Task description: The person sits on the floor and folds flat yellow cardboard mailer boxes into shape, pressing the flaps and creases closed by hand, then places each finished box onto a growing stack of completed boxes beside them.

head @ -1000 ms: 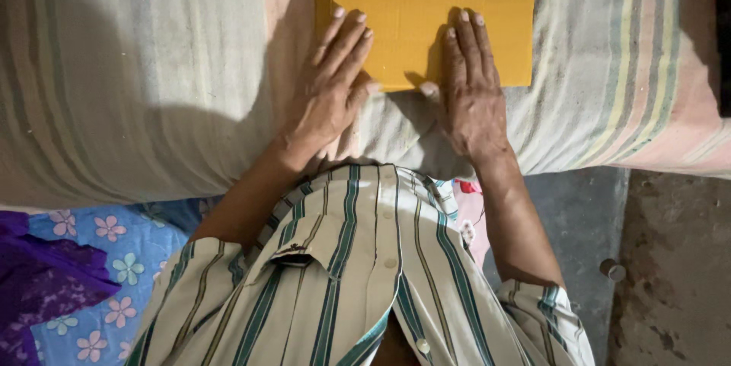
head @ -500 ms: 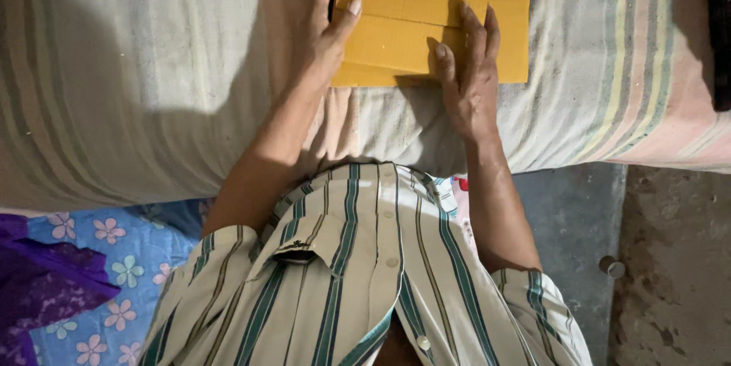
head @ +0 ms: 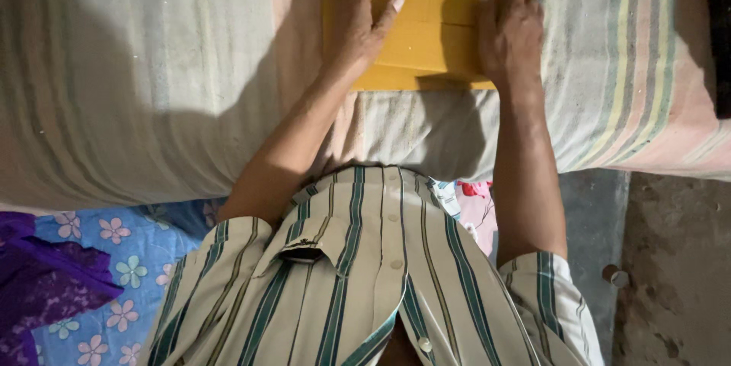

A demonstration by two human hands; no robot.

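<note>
Striped bedsheet point(head: 152, 69) fills the upper half of the view, pale grey-green with pastel bands running toward the right end, draped over a mattress edge. Everything below is placed against that sheet.

My own shirt point(head: 365, 282), cream with dark green stripes, hangs just below the sheet's front edge, buttons down the middle.

Blue floral cloth point(head: 114, 259) lies below the sheet at the lower left, with a purple fabric point(head: 38, 282) on top of it at the far left edge.

Bare concrete floor point(head: 670, 259) shows below the sheet's right end.

Yellow folded cardboard piece point(head: 434, 38) lies flat on the sheet, near its top centre. A fold line or flap edge crosses its face; the far edge runs out of view.

Dark object point(head: 719, 38) at the sheet's far right edge, cut off; cannot tell what it is.

My left hand point(head: 354, 19) lies palm down on the cardboard's left part, fingers extended, thumb spread out to the right across the face.

My right hand point(head: 510, 27) is pressed flat on the cardboard's right part, fingers close together and reaching toward the far edge.

Neither hand pinches anything; both press the cardboard against the sheet.
</note>
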